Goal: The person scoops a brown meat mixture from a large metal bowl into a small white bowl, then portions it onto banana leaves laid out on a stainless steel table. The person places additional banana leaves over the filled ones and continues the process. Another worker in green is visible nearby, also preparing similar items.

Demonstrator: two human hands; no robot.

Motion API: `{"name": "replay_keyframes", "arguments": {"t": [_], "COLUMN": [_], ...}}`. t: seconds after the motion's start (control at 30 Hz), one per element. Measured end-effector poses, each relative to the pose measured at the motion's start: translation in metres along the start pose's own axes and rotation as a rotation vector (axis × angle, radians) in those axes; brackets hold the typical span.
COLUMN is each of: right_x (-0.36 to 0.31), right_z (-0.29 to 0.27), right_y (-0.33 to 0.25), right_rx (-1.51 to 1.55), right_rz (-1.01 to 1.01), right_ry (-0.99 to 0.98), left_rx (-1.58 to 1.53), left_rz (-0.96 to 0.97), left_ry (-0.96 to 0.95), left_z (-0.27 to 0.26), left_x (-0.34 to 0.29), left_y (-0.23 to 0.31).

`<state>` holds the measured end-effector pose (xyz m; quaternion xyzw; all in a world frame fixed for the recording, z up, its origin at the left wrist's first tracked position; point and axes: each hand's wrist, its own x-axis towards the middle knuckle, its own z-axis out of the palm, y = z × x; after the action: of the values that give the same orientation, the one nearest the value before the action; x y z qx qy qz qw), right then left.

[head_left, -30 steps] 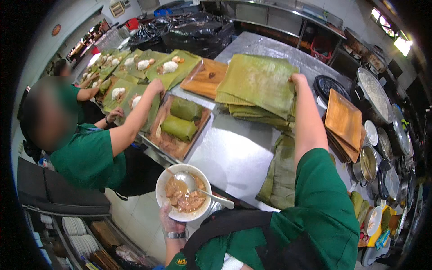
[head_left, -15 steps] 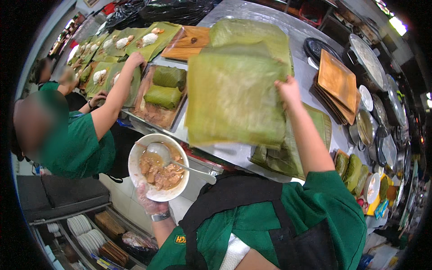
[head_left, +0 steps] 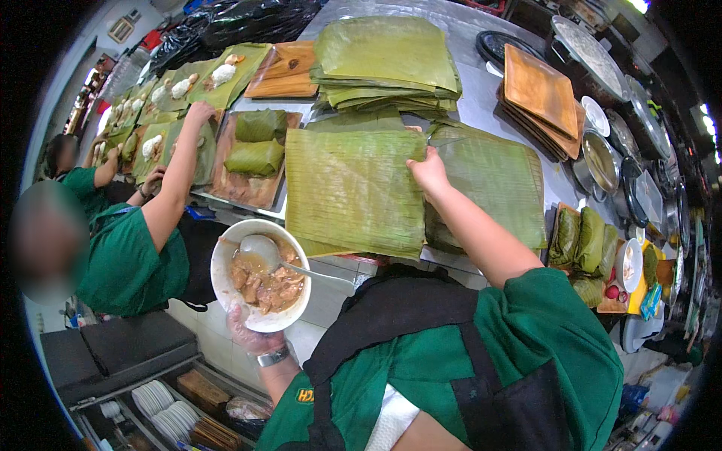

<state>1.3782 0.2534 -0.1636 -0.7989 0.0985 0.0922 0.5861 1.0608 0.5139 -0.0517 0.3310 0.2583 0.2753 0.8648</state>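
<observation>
My left hand, in a clear glove with a watch at the wrist, grips a white bowl from below. Chunks of meat in brown sauce fill it, and a metal ladle rests in the sauce, its handle over the rim. My right hand pinches the right edge of a square banana leaf, which lies at the table's near edge. To the right of that hand lie darker banana leaves. Beyond it rises a tall stack of cut leaves.
Two wrapped leaf parcels sit on a wooden board at left. Co-workers in green reach over leaves topped with rice. Stacked wooden plates, pots and more parcels stand at right. An open drawer holds white plates.
The banana leaf in my right hand has come down and left, from over the stack to the near table edge. The stack and darker leaves now show. The bowl stays in my left hand.
</observation>
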Motion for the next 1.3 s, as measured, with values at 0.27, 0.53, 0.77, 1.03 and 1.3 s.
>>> {"name": "replay_keyframes", "arguments": {"t": [0.27,0.53,0.77,1.03,1.3], "right_x": [-0.040,-0.084,-0.081,-0.050,0.125], "right_z": [-0.002,0.021,0.009,-0.026,-0.093], "right_y": [-0.021,-0.032,-0.030,-0.053,-0.110], "right_rx": [-0.221,-0.685,-0.455,-0.154,-0.467], "right_rz": [-0.369,-0.631,-0.483,-0.486,-0.639], "right_ry": [0.094,-0.447,-0.492,-0.239,0.318], "left_rx": [-0.027,-0.094,-0.097,-0.033,-0.093], "left_rz": [-0.010,-0.066,-0.213,-0.370,-0.271], "left_ry": [-0.038,-0.069,-0.087,-0.203,-0.255], "left_z": [-0.004,-0.010,-0.002,0.024,0.021], "left_x": [0.006,0.020,0.031,0.065,0.067], "left_y": [-0.004,-0.007,-0.024,-0.048,-0.051]}}
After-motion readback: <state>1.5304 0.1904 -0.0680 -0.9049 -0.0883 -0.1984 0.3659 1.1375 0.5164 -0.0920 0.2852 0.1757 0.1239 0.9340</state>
